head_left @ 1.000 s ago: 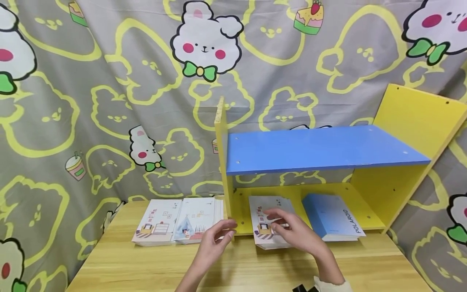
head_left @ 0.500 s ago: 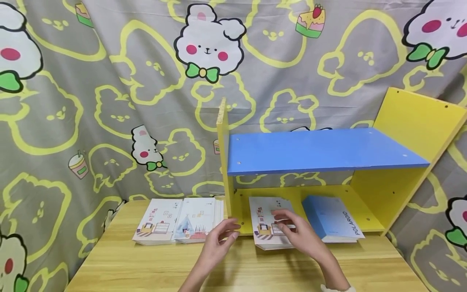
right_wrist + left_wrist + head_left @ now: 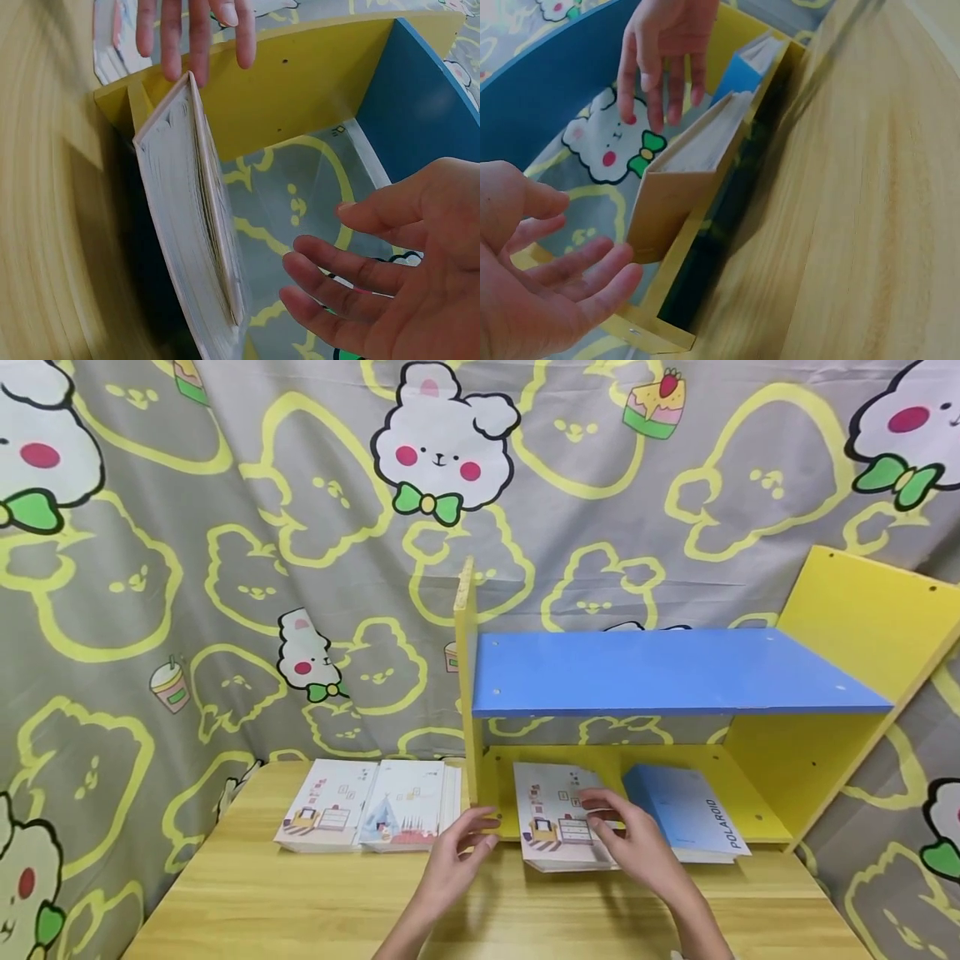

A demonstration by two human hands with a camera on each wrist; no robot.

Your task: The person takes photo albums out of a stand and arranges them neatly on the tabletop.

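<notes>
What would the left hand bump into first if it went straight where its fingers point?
Probably the white book with the little room picture, on the yellow bottom board. The left hand points toward it, but its height is unclear, so it might pass over the top.

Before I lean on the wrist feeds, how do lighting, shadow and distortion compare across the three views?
Head view: bright, POLAROID readable on the blue book, soft shadows on the table. Left wrist view: dimmer, the edge of the blue shelf bowed, a dark gap below the bottom board. Right wrist view: dim too, heavy shadow beside the shelved white book.
</notes>
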